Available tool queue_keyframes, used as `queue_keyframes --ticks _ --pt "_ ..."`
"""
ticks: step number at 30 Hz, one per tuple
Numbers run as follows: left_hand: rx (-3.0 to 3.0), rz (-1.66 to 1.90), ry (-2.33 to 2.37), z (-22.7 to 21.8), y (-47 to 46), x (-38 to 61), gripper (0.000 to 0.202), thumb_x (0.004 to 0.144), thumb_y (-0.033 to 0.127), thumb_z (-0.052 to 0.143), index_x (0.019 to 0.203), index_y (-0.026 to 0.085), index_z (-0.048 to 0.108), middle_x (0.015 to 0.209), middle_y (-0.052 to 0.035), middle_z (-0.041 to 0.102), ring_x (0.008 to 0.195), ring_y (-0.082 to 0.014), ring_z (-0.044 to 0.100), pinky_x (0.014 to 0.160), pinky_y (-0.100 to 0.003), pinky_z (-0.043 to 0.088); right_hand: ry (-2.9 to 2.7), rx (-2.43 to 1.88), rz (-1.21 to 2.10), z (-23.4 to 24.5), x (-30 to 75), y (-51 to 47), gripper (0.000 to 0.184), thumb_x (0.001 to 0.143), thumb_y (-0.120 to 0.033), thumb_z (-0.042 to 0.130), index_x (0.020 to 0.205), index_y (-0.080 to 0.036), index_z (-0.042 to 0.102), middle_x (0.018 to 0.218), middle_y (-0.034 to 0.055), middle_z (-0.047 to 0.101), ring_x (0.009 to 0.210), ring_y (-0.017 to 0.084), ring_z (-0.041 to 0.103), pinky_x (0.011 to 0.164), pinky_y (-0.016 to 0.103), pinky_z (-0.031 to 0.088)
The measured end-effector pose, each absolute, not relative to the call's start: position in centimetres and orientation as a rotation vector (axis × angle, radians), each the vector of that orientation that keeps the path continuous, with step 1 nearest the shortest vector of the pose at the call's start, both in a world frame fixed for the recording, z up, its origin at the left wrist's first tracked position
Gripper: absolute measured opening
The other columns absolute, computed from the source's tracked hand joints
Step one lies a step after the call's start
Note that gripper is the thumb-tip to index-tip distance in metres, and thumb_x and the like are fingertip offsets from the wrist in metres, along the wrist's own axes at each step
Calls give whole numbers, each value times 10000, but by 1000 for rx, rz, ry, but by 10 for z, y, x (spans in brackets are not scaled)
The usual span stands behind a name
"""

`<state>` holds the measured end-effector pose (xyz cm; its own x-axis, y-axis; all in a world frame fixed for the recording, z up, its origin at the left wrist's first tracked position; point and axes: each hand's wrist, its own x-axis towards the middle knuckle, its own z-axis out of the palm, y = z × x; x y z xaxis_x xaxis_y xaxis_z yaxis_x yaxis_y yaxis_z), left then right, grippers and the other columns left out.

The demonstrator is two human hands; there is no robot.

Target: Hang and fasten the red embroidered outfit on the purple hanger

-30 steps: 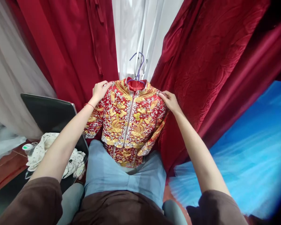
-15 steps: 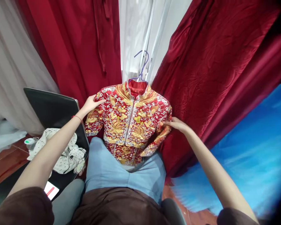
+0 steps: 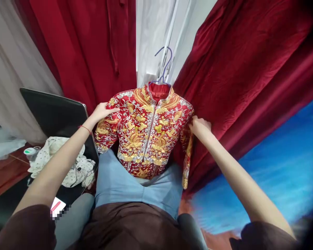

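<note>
A red embroidered jacket (image 3: 137, 130) with gold and silver patterns and a stand-up collar hangs on a purple hanger (image 3: 169, 60), its lower part between my knees. My left hand (image 3: 104, 113) grips the upper sleeve on the left side, thumb across the front and fingers behind the cloth. At the opposite sleeve (image 3: 187, 159), my right hand (image 3: 201, 127) is closed at its outer edge near the upper arm; the fingertips are partly hidden. That sleeve dangles downward. Beneath the jacket hem, more red and gold embroidered cloth (image 3: 141, 171) shows.
Red curtains (image 3: 83, 45) hang behind on both sides, with white fabric (image 3: 152, 34) between. On the left stands a black chair (image 3: 54, 113) bearing a spotted white cloth (image 3: 50, 152) and a white card (image 3: 57, 207). A blue fluffy surface (image 3: 271, 166) lies at right.
My right hand has turned and closed higher at the sleeve's outer edge. That sleeve swung from bent inward to hanging down. The jacket and hanger moved slightly right and up in view.
</note>
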<state>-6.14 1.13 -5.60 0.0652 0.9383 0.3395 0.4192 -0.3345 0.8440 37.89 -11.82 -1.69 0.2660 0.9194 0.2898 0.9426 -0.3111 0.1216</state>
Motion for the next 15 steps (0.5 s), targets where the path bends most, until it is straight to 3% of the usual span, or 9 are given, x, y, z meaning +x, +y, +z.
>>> queue_keyframes --ticks 3,8,12,15 --pt "1792 1255 1250 -64 19 -60 629 563 572 821 1028 160 729 979 -106 759 934 -316 711 819 -409 578 -1780 -2209 -638 -8 369 -99 436 903 -308 407 1244 -44 471 1066 277 631 942 375 631 778 481 473" --pt "1863 1348 1285 -69 22 -57 598 622 591 782 1023 152 720 1018 -106 753 963 -308 700 893 -423 549 -2040 -1794 -679 11 365 -65 631 898 -448 411 1393 -65 332 1323 273 486 1191 418 452 912 548 416" --pt "1868 1376 1318 -71 21 -51 577 640 592 767 1001 146 712 1006 -101 756 960 -304 698 875 -390 547 -2117 -1702 -447 17 362 -38 656 892 -617 388 1330 -129 402 1223 219 571 1110 372 505 904 508 422" --pt "1881 1428 1349 -74 19 -45 540 682 570 744 1015 147 705 1018 -96 755 956 -292 697 868 -363 540 -2063 -1734 -459 15 359 -28 658 891 -670 363 1255 -132 462 1158 217 600 1063 361 526 887 476 424"
